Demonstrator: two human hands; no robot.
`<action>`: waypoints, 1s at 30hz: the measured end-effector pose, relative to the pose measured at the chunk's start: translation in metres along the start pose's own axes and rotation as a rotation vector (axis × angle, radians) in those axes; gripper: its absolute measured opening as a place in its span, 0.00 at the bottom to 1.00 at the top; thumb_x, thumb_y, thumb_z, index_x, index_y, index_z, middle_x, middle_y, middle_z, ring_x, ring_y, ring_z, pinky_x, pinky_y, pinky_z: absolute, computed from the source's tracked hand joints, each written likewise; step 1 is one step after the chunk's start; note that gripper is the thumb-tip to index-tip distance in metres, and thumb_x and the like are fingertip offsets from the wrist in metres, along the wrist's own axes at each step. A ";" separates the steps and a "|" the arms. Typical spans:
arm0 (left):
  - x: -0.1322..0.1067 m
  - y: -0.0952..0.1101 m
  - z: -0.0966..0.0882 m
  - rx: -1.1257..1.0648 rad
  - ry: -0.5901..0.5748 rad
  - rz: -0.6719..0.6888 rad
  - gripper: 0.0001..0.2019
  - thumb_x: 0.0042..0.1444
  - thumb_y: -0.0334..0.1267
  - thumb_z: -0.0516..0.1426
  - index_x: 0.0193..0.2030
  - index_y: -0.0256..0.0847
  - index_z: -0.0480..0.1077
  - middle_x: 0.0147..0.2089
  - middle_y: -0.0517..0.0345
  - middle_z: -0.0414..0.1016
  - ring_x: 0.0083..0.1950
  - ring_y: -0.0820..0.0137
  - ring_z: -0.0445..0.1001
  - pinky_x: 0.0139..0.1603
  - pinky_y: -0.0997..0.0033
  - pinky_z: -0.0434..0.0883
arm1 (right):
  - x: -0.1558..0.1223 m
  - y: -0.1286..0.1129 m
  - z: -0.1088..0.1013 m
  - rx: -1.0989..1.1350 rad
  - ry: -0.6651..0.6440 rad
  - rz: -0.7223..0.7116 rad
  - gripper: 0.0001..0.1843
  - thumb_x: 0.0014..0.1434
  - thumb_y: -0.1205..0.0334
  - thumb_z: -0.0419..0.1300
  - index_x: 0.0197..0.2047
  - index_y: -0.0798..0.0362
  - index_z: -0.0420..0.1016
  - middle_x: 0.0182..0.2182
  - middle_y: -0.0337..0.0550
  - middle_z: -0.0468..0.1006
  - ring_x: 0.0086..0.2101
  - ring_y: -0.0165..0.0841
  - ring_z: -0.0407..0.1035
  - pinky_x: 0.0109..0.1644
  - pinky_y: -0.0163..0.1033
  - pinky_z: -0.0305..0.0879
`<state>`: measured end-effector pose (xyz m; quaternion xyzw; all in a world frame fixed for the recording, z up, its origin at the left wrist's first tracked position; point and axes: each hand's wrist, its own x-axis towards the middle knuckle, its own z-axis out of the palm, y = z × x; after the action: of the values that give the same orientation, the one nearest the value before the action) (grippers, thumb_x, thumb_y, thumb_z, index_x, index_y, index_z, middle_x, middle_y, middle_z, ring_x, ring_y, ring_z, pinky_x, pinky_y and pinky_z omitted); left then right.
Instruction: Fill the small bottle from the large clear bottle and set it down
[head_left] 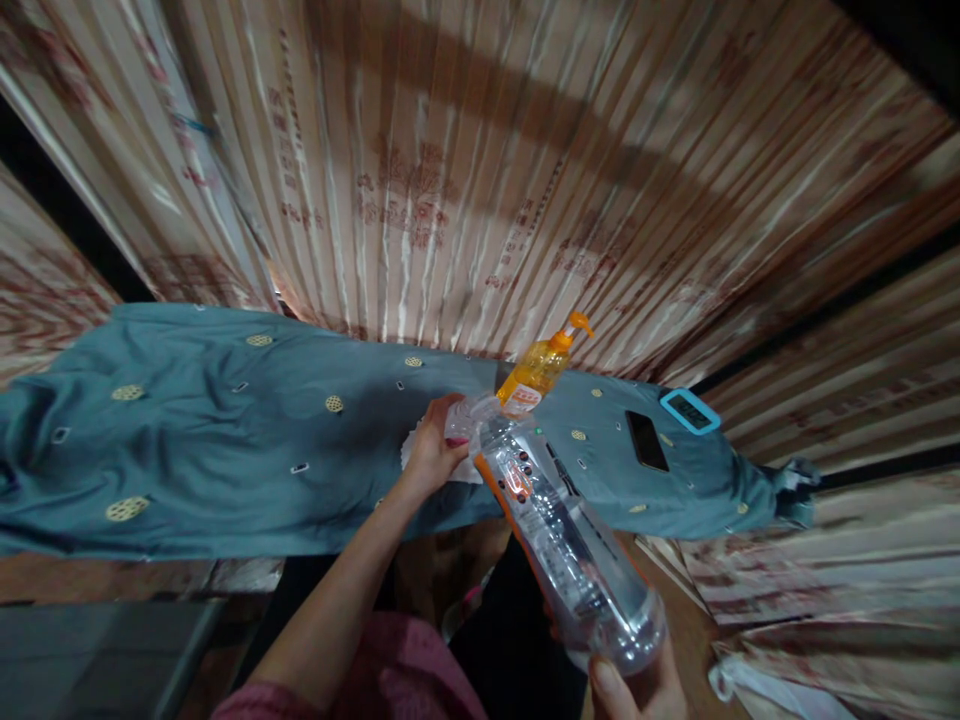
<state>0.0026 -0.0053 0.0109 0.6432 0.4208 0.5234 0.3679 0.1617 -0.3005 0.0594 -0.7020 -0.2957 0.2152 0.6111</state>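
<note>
My right hand (637,685) grips the base of a large clear plastic bottle (570,550) with an orange label, tilted so its neck points away from me. My left hand (435,445) is closed around the bottle's neck and cap end, just above a white cloth or tissue (420,455) lying on a teal cloth-covered table (225,450). An orange pump bottle (540,370) stands right behind the clear bottle's mouth.
A dark phone (646,440) and a small blue-framed device (690,410) lie on the table's right part. Pleated patterned curtains (450,180) hang behind the table. A white bag (780,690) lies on the floor at lower right.
</note>
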 end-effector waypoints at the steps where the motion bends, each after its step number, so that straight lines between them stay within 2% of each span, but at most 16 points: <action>1: 0.000 -0.001 0.000 0.000 0.002 0.005 0.32 0.50 0.34 0.76 0.63 0.43 0.76 0.59 0.47 0.83 0.61 0.51 0.85 0.67 0.49 0.82 | 0.000 0.002 -0.001 0.001 0.000 0.008 0.52 0.65 0.39 0.73 0.82 0.59 0.66 0.62 0.62 0.88 0.59 0.59 0.86 0.58 0.52 0.83; 5: -0.001 -0.001 0.001 -0.011 0.007 0.013 0.32 0.51 0.36 0.76 0.63 0.44 0.76 0.60 0.47 0.83 0.61 0.51 0.85 0.65 0.50 0.82 | 0.001 0.006 -0.004 0.047 0.005 0.051 0.53 0.65 0.37 0.73 0.81 0.60 0.65 0.65 0.65 0.86 0.60 0.58 0.85 0.58 0.51 0.82; 12: -0.001 0.004 -0.001 -0.012 -0.005 -0.007 0.33 0.50 0.38 0.77 0.63 0.45 0.76 0.60 0.48 0.83 0.62 0.50 0.85 0.68 0.49 0.82 | 0.003 0.002 -0.005 -0.011 -0.025 0.016 0.55 0.65 0.38 0.73 0.84 0.58 0.63 0.61 0.60 0.89 0.56 0.58 0.87 0.56 0.52 0.84; 17: 0.000 0.004 -0.002 -0.020 -0.002 0.001 0.32 0.50 0.38 0.77 0.62 0.45 0.77 0.60 0.48 0.83 0.63 0.50 0.85 0.68 0.49 0.81 | 0.004 0.008 -0.006 -0.001 -0.024 0.003 0.57 0.62 0.37 0.76 0.84 0.56 0.64 0.63 0.61 0.87 0.59 0.61 0.85 0.60 0.55 0.82; 21: 0.000 0.003 -0.002 -0.020 -0.005 0.015 0.32 0.50 0.38 0.77 0.62 0.45 0.77 0.59 0.48 0.83 0.62 0.50 0.85 0.68 0.49 0.82 | 0.004 0.010 -0.007 0.035 0.012 0.049 0.59 0.59 0.36 0.77 0.82 0.58 0.66 0.64 0.64 0.87 0.60 0.62 0.84 0.62 0.58 0.81; 26: 0.000 0.000 -0.001 -0.014 0.000 0.027 0.33 0.50 0.37 0.77 0.63 0.43 0.76 0.59 0.46 0.83 0.61 0.50 0.85 0.67 0.49 0.82 | 0.004 0.002 -0.004 -0.021 -0.003 0.034 0.58 0.60 0.34 0.76 0.82 0.57 0.65 0.62 0.62 0.88 0.58 0.60 0.85 0.60 0.55 0.82; 30: 0.000 0.000 -0.001 -0.002 -0.006 0.014 0.33 0.50 0.37 0.77 0.63 0.43 0.76 0.59 0.46 0.83 0.60 0.51 0.85 0.66 0.51 0.82 | 0.003 -0.006 0.002 0.038 0.028 0.040 0.60 0.56 0.37 0.79 0.82 0.57 0.66 0.57 0.61 0.90 0.58 0.63 0.85 0.59 0.58 0.83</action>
<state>0.0017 -0.0054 0.0113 0.6473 0.4147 0.5246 0.3658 0.1611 -0.2963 0.0655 -0.6990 -0.2691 0.2231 0.6238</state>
